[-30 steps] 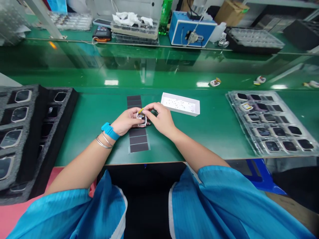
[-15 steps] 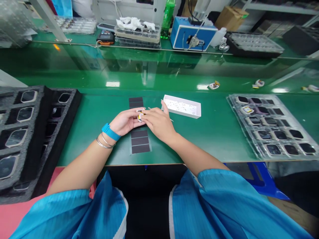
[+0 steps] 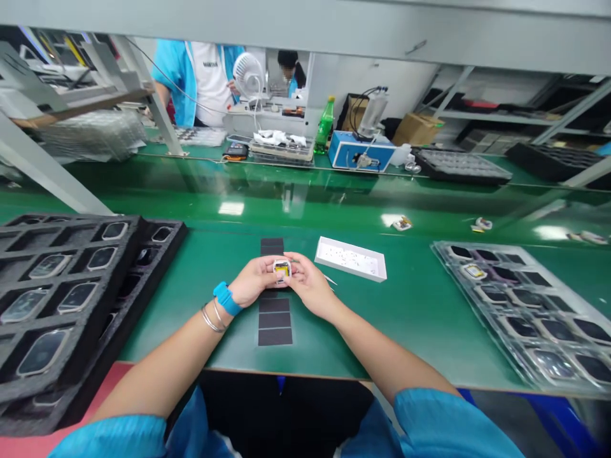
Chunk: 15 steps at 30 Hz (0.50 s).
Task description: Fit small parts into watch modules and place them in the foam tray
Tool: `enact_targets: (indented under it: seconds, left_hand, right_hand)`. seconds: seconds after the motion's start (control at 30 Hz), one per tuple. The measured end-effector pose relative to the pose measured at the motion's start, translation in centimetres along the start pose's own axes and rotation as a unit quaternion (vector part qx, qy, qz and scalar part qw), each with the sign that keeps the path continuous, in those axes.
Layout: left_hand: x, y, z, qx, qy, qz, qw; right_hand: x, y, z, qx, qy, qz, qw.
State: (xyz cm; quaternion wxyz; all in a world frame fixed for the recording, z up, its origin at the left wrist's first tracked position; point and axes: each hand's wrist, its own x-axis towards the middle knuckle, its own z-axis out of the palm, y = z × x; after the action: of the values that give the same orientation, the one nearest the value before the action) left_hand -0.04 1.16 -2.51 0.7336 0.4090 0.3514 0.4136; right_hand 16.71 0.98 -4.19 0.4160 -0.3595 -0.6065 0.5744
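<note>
We see our left hand (image 3: pixel 255 281) and right hand (image 3: pixel 310 286) drawn close together at the middle of the green bench (image 3: pixel 405 343). Their fingertips pinch a small square watch body (image 3: pixel 282 269) from opposite sides, with its yellow label facing up. Neither hand is wide; both hold it in a narrow grip. The watch body sits over a line of dark film strips (image 3: pixel 275 322), which run toward 6 o'clock, though we cannot tell whether it touches them.

Our hold rests on the fingertips alone, so a small twist could let the watch body slip and drop onto the strips, where it could pick up a mark. The white tray (image 3: pixel 350 272) at 2 o'clock holds tiny dark bits, and a careless move of the right wrist could knock it and scatter them. A thin pale sliver (image 3: pixel 330 280) lies just beside that wrist and could get caught too.

Compared with half a second ago, our view has tipped up, bringing a co-worker in a blue smock (image 3: pixel 184 83) into sight at 11 o'clock. The label now shows clearly, no longer half covered by the right fingers.
</note>
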Motion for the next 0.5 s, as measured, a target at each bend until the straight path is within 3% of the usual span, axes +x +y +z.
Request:
enact_targets:
  seconds: [0.2, 0.3, 0.4, 0.47, 0.5]
  left_hand:
    - [0.2, -0.2, 0.2, 0.003, 0.013, 0.03, 0.999]
    - [0.3, 0.0, 0.1, -0.003, 0.029, 0.028, 0.999]
    - [0.2, 0.7, -0.2, -0.033, 0.074, 0.02, 0.997]
    - [-0.4, 1.4, -0.5, -0.062, 0.102, 0.025, 0.993]
    - [-0.9, 1.8, -0.8, -0.071, 0.107, 0.032, 0.991]
  right_hand:
    - [-0.2, 0.3, 0.6, -0.01, 0.014, -0.034, 0.999]
    - [0.6, -0.2, -0.4, -0.058, 0.019, -0.047, 0.997]
    - [2.6, -2.5, -4.8, -0.176, 0.082, -0.071, 0.978]
    - [4.3, -4.7, -9.7, -0.296, 0.16, -0.066, 0.94]
    - [5.0, -5.9, -12.5, -0.369, 0.21, -0.047, 0.904]
